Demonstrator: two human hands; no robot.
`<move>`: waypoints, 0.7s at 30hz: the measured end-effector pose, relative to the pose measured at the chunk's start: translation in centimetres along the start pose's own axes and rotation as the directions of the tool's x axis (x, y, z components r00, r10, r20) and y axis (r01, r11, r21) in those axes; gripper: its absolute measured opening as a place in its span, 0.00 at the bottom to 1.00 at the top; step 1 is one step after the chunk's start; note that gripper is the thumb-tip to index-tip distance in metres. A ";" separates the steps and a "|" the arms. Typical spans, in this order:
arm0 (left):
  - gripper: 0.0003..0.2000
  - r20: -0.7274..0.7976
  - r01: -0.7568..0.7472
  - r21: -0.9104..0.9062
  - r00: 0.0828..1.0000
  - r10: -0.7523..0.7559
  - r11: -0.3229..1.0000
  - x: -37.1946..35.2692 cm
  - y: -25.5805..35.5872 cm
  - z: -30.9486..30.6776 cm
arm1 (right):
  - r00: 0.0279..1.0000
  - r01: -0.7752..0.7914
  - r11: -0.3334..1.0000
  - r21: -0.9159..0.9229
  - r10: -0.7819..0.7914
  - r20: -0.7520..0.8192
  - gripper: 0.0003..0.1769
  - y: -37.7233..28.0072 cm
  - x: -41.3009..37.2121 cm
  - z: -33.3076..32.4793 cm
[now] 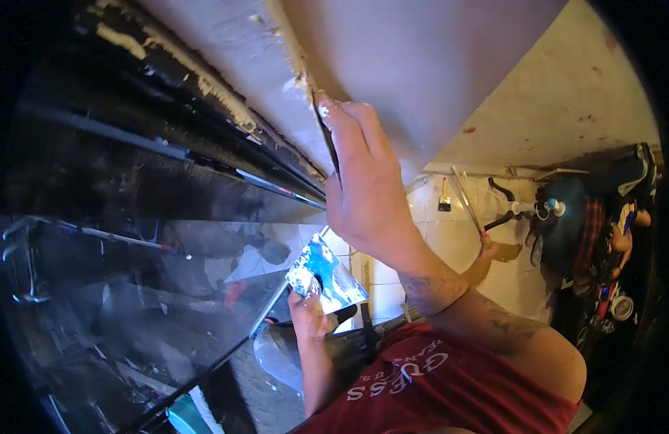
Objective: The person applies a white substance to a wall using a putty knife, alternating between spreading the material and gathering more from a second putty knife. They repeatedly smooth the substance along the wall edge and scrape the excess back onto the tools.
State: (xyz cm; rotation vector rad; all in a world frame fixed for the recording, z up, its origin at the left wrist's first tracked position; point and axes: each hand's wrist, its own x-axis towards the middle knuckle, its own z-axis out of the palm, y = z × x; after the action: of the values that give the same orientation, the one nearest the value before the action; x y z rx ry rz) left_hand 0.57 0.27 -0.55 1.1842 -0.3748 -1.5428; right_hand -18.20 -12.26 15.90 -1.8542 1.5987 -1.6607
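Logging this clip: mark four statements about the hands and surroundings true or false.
1. The right hand holds a thin tool up against the pale wall. True.
2. The left hand is empty. False: it holds a flat board smeared blue and white.
3. The person's shirt is red. True.
4. The surface behind the arms is bare brick. False: it is pale tiles, with a brush against them.
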 end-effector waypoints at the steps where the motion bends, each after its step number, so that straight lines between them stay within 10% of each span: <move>1: 0.16 -0.021 0.022 0.005 1.000 -0.022 1.000 -0.3 0.5 0.6 | 1.000 0.002 1.000 -0.011 -0.003 -0.001 0.34 0.2 -0.2 0.1; 21: 0.15 0.048 0.039 -0.009 0.998 -0.038 0.999 -0.6 0.6 1.3 | 0.966 -0.201 0.971 0.131 0.174 0.189 0.30 4.1 -5.4 1.1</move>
State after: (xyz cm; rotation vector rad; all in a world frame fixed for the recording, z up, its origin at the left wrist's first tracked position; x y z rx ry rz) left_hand -0.25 0.07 0.80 1.1545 -0.3775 -1.6068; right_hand -18.54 -10.28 9.39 -1.6680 1.4833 -1.4497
